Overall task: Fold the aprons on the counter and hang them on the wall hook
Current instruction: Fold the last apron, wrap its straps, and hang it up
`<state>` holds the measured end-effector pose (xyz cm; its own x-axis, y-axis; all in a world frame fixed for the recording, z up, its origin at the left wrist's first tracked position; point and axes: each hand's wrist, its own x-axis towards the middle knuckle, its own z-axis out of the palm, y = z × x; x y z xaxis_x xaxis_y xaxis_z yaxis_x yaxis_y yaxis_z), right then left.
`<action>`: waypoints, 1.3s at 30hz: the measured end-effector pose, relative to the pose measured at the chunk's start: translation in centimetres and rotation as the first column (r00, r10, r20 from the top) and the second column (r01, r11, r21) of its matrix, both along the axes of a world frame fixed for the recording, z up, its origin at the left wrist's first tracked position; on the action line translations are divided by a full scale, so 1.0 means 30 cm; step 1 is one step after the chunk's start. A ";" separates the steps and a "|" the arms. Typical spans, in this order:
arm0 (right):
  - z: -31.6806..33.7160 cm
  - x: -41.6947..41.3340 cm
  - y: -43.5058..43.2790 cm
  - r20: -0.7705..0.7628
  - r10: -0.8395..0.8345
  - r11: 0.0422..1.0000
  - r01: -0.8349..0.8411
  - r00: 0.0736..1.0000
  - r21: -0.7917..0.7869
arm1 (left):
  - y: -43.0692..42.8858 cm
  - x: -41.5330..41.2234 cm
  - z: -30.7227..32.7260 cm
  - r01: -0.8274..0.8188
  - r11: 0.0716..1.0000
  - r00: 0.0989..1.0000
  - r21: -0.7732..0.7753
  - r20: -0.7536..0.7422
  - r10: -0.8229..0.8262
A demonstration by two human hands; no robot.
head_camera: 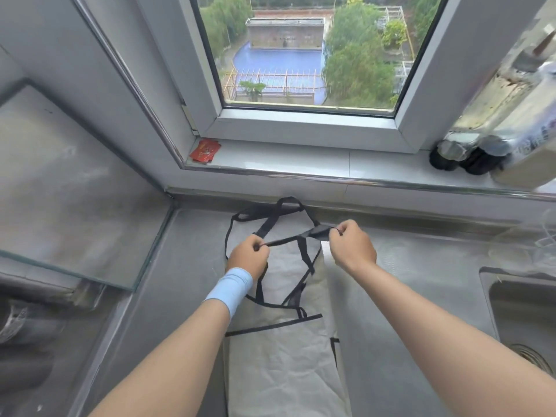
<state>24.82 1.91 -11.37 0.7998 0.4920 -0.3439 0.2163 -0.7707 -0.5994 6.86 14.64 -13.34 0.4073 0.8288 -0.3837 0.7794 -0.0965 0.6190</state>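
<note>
Grey stone counter (406, 296) fills the lower half of the frame, running up to a white window sill (301, 161) below a closed window (307, 55) at the top centre, through which trees and a blue roofed area are seen. A pale grey apron (279, 365) with black edging is laid lengthwise on the counter at the lower centre, folded into a long narrow strip that reaches from the bottom edge of the frame up toward the sill. Its black straps (270, 218) are spread in loops over the upper end of the strip, just below the sill.

One black strap is held taut between both hands above the apron. The left hand (248, 258), at the centre of the frame, is clenched around one end of this strap; a light blue band (230, 288) is worn on its wrist. The right hand (352, 245), a little to the right and slightly higher, is pinched on the other end, where the strap is bunched between fingers and thumb.

A red packet (205, 150) is seen at the left end of the sill. Two dark bottle caps (460, 159) are seen at its right end. A steel sink (523, 320) is partly shown at the right edge, and a glass panel (69, 188) stands at the left.
</note>
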 end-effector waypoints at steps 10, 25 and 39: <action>0.177 -0.025 0.282 -0.532 0.293 0.774 0.130 0.794 0.620 | 0.141 0.021 0.097 -0.059 0.986 0.978 -0.155 0.191 0.089; 0.028 -0.123 0.352 0.128 0.071 0.960 -0.103 0.989 0.262 | 0.395 0.038 0.261 -0.165 0.963 0.887 0.212 0.458 0.051; -0.076 -0.112 0.214 0.739 0.364 0.882 -0.464 0.567 -0.079 | 0.195 -0.075 -0.067 0.808 0.531 0.586 0.254 -0.434 -0.684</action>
